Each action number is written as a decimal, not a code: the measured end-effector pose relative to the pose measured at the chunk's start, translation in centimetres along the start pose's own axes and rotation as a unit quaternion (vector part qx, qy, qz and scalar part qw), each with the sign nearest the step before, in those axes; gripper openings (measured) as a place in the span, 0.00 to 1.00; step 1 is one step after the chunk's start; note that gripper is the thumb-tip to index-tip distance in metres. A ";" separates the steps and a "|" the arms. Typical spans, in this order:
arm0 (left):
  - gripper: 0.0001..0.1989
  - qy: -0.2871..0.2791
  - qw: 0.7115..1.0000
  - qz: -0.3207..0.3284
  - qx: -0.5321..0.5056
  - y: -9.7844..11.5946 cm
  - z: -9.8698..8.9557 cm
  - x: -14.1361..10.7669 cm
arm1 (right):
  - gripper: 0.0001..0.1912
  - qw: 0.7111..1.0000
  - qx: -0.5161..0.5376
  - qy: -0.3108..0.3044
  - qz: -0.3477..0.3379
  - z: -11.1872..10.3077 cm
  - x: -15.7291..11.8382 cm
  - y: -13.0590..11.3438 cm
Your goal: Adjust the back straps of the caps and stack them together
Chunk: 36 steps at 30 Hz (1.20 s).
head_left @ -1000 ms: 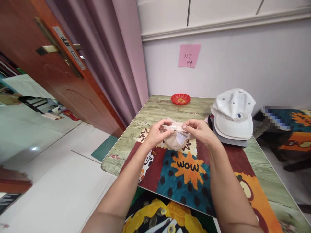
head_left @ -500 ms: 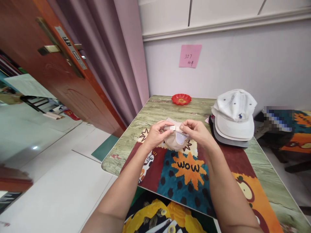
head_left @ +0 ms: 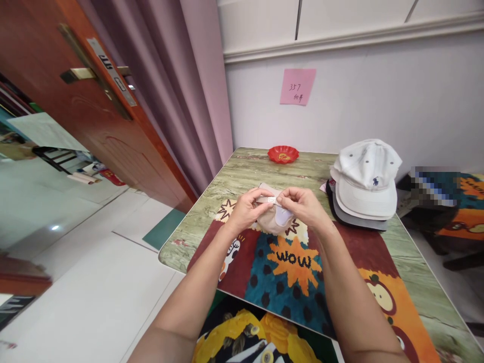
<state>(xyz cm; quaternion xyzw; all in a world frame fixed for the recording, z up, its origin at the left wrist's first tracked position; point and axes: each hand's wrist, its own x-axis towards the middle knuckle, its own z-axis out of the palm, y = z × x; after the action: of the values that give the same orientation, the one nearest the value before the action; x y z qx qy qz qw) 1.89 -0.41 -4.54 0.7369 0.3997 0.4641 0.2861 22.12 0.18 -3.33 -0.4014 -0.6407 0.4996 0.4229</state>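
A small beige cap (head_left: 271,222) rests on the patterned mat, with its back opening facing me. My left hand (head_left: 251,204) pinches the left part of its adjusting strap, where a small white label (head_left: 271,200) shows. From the other side, my right hand (head_left: 300,202) grips the strap close to that label between thumb and forefinger. The fingertips of both hands are nearly together. Much of the crown and the far side of the cap are hidden behind my fingers.
White caps (head_left: 366,174) are stacked on a dark cap (head_left: 338,217) at the right. A red scalloped dish (head_left: 283,154) stands near the wall. The mat (head_left: 260,277) covers the table's front part. A wooden door (head_left: 124,146) stands at the left.
My right hand has shifted slightly left along the strap, closer to my left hand. The white label has moved a little right. The cap stays in place.
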 end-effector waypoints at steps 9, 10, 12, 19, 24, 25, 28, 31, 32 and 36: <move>0.28 -0.061 0.955 -0.230 -0.180 0.7 -0.6 0.4 | 0.16 1.000 -0.018 0.001 0.000 -0.3 0.2 0.3; 0.28 -0.079 0.948 -0.248 -0.183 0.7 -0.9 0.7 | 0.16 1.000 -0.022 0.004 -0.002 -0.3 0.2 0.4; 0.25 -0.124 0.939 -0.266 -0.178 0.8 -1.6 1.2 | 0.17 0.999 -0.032 0.006 -0.009 -0.2 0.2 0.4; 0.19 -0.168 0.923 -0.273 -0.213 0.3 -2.5 1.9 | 0.19 0.999 -0.021 0.034 -0.024 0.4 0.4 0.4; 0.17 -0.147 0.918 -0.267 -0.252 -0.3 -2.6 1.5 | 0.23 0.999 -0.031 0.017 -0.013 -1.3 0.0 -0.1; 0.16 -0.147 0.918 -0.264 -0.256 -0.4 -2.7 1.4 | 0.23 0.999 -0.034 -0.001 -0.010 -1.7 -0.1 -0.2; 0.15 -0.155 0.921 -0.244 -0.261 -0.5 -2.9 1.3 | 0.21 0.998 -0.023 -0.055 -0.005 -2.5 -0.3 -0.2; 0.14 -0.160 0.929 -0.222 -0.251 -0.6 -2.9 1.1 | 0.19 0.998 -0.010 -0.065 -0.001 -2.4 -0.3 -0.1; 0.14 -0.157 0.931 -0.218 -0.247 -0.6 -2.8 1.0 | 0.19 0.998 -0.010 -0.063 -0.001 -2.3 -0.3 -0.2; 0.15 -0.141 0.939 -0.217 -0.227 -0.8 -2.8 0.7 | 0.19 0.998 -0.024 -0.054 -0.007 -3.0 -0.4 -0.2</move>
<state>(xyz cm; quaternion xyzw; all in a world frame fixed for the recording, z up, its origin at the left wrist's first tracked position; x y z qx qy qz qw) -0.69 0.74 -3.70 0.6057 0.3891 0.3605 0.5931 25.06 0.69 -2.79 -0.3798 -0.6772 0.5018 0.3812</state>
